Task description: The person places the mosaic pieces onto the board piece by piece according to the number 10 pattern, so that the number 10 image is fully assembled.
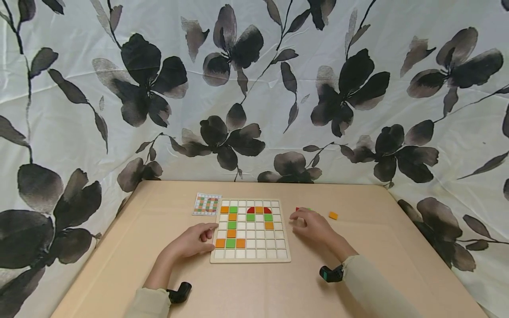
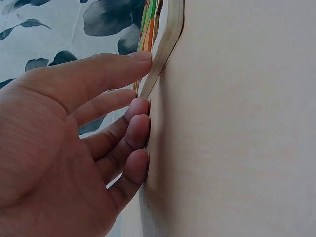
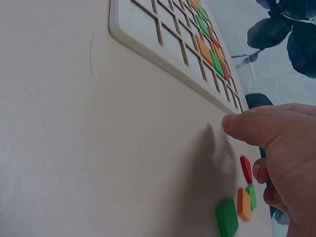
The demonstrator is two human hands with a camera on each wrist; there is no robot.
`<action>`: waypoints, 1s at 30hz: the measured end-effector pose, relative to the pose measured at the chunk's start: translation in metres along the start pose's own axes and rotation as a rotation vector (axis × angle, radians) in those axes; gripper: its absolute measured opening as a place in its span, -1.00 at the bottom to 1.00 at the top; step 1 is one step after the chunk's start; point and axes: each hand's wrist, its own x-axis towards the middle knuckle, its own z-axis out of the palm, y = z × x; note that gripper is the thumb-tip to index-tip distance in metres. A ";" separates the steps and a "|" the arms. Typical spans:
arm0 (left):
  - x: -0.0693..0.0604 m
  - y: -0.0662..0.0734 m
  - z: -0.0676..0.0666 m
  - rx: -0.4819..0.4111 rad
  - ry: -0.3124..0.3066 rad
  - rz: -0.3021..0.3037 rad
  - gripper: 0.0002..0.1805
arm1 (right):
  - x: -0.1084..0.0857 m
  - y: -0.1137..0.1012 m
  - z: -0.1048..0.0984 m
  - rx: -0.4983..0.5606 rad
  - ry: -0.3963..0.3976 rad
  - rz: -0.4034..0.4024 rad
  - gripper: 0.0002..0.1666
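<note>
A square wooden grid board [image 1: 250,260] lies on the table, with orange, green and red tiles in some of its white cells. At its left side, my left hand [image 1: 195,240] touches the edge with thumb and finger. The left wrist view shows its other fingertips [image 2: 137,129] loosely bent low beside the board. My right hand [image 1: 314,226] hovers just off the right side, its thumb [image 3: 247,127] extended. Under and beside it lie loose tiles: a red one [image 3: 246,169], an orange one [image 3: 244,204] and a green one [image 3: 227,217]. I see nothing held; its forefinger is mostly hidden.
A small pattern card [image 1: 207,204] with coloured squares lies at the board's upper left corner. One orange tile [image 1: 333,215] sits apart, right of my right hand. Behind the wooden table [image 1: 254,291] hangs a white cloth [image 1: 278,97] printed with dark flowers.
</note>
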 end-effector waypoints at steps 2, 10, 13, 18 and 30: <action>0.000 0.000 0.000 0.004 0.001 0.004 -0.35 | -0.003 0.007 -0.002 -0.009 0.009 0.004 -0.66; 0.001 -0.002 0.001 0.016 0.007 0.008 -0.34 | -0.010 0.033 -0.012 -0.038 0.034 -0.016 -0.67; 0.001 -0.002 0.001 0.013 0.006 0.007 -0.34 | -0.010 0.041 -0.014 -0.058 0.037 -0.004 -0.67; 0.001 -0.002 0.001 0.016 0.008 0.009 -0.34 | -0.008 0.050 -0.016 -0.111 0.041 0.037 -0.64; 0.003 0.001 0.001 0.004 0.011 -0.002 -0.34 | 0.003 0.054 -0.019 -0.104 0.002 0.100 -0.69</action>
